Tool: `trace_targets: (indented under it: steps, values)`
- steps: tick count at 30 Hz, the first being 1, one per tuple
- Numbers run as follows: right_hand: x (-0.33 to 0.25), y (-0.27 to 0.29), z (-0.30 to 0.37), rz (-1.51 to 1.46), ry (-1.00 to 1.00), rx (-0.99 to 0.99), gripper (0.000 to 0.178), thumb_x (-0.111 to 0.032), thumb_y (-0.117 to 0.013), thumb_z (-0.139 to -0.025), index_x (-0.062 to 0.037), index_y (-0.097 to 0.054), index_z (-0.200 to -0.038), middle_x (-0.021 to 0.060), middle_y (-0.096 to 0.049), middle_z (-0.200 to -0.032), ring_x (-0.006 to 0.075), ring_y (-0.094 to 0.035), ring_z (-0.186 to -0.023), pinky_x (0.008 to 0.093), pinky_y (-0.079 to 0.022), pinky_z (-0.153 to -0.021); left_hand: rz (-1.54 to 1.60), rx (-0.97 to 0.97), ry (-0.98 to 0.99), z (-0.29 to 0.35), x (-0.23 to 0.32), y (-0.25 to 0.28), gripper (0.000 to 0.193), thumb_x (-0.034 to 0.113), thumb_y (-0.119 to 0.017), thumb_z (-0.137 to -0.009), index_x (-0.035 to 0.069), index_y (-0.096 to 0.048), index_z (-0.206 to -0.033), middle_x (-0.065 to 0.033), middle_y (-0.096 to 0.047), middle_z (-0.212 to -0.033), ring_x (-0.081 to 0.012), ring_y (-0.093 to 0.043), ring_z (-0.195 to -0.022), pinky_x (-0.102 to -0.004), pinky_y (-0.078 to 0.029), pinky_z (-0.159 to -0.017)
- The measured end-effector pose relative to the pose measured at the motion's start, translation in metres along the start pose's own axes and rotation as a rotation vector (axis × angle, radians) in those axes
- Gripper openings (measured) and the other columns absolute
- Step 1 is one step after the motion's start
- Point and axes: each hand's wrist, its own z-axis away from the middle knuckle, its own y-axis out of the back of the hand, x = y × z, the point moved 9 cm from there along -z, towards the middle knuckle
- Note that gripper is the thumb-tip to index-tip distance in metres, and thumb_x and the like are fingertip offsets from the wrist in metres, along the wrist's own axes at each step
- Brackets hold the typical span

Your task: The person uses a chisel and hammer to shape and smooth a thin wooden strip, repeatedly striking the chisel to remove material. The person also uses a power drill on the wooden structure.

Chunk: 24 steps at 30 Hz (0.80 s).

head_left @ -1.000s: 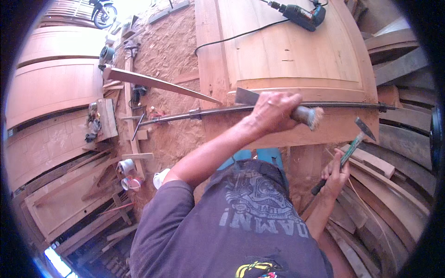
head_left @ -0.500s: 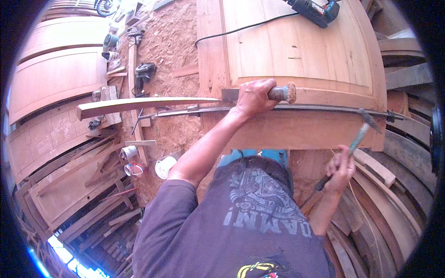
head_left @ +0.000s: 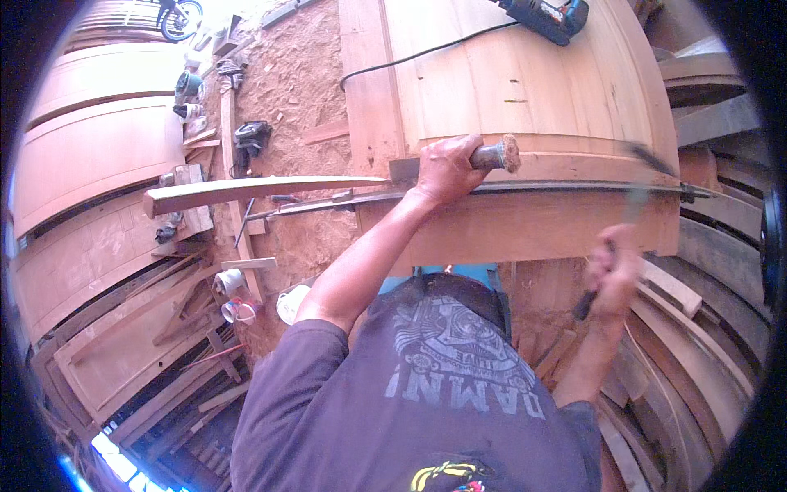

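My left hand (head_left: pixel 447 174) is wrapped round a wood chisel (head_left: pixel 491 156) lying nearly level, its frayed, mushroomed butt to the right. Its flat blade points left, where the thin end of a long tapered wood strip (head_left: pixel 270 188) meets it. My right hand (head_left: pixel 616 266) grips a hammer (head_left: pixel 636 203) by the handle; hand and hammer are smeared by motion. The blurred hammer head is to the right of the chisel butt, apart from it. Beneath lies a panelled wooden door (head_left: pixel 533 90), with a long bar clamp (head_left: pixel 566 189) running across near its close side.
A corded power tool (head_left: pixel 545 18) rests on the door's far part, its black cable trailing left. More door panels (head_left: pixel 98 148) lie at left. White cups (head_left: pixel 232 283) and a dark power tool (head_left: pixel 250 143) are on the dusty ground. Stacked boards (head_left: pixel 713 271) crowd the right.
My right hand and the hammer have shifted slightly right and are now blurred. The left hand keeps its hold on the chisel. The view has shifted slightly.
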Motion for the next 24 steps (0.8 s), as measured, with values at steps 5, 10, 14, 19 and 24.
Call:
trace_targets:
  steps: [5, 10, 14, 19, 24]
  values:
    - [0.013, -0.031, 0.019, -0.455, 0.127, 0.25, 0.044, -0.056, -0.05, -0.105, -0.0171, -0.049, -0.084, -0.0086, -0.031, -0.061, 0.005, -0.03, -0.047, 0.0238, -0.024, -0.041, -0.007, 0.007, -0.02, -0.001, 0.006, 0.002, 0.022, 0.028, -0.076, -0.079, 0.012, -0.063, -0.087, -0.0134, -0.069, -0.079, -0.0359, -0.071, -0.078, -0.0494, -0.054, -0.066]
    - [0.036, -0.026, -0.001, 0.335, -0.05, -0.152, 0.044, -0.051, -0.043, -0.109, -0.017, -0.049, -0.082, -0.0085, -0.033, -0.059, 0.0043, -0.034, -0.046, 0.0242, -0.026, -0.041, 0.041, 0.024, -0.061, 0.009, 0.002, 0.003, 0.019, 0.025, -0.074, -0.08, 0.011, -0.062, -0.086, -0.0136, -0.069, -0.079, -0.0363, -0.071, -0.08, -0.0496, -0.054, -0.067]
    - [0.009, -0.034, 0.008, -0.541, 0.162, -0.038, 0.042, -0.049, -0.04, -0.11, -0.0169, -0.052, -0.085, -0.0073, -0.036, -0.061, 0.0044, -0.034, -0.045, 0.0253, -0.03, -0.039, 0.039, -0.015, -0.018, 0.008, 0.011, 0.006, 0.017, 0.022, -0.072, -0.08, 0.01, -0.062, -0.085, -0.0162, -0.068, -0.079, -0.038, -0.07, -0.079, -0.0504, -0.053, -0.068]
    - [0.052, -0.059, 0.003, 0.302, 0.058, -0.328, 0.035, -0.04, -0.054, -0.107, -0.009, -0.059, -0.091, -0.0062, -0.047, -0.063, 0.0075, -0.045, -0.051, 0.0233, -0.038, -0.047, -0.005, -0.035, -0.094, 0.02, 0.007, 0.014, 0.021, 0.022, -0.074, -0.079, 0.006, -0.063, -0.087, -0.0209, -0.068, -0.081, -0.042, -0.068, -0.08, -0.0518, -0.052, -0.071]
    - [0.034, 0.038, -0.02, 0.048, -0.012, -0.037, 0.033, -0.035, -0.057, -0.106, -0.0065, -0.062, -0.092, -0.0053, -0.047, -0.066, 0.0062, -0.044, -0.059, 0.027, -0.037, -0.052, -0.326, 0.177, -0.424, 0.055, 0.079, 0.087, 0.009, 0.019, -0.075, -0.088, 0.013, -0.071, -0.083, -0.007, -0.064, -0.073, -0.0271, -0.062, -0.063, -0.0398, -0.052, -0.059]
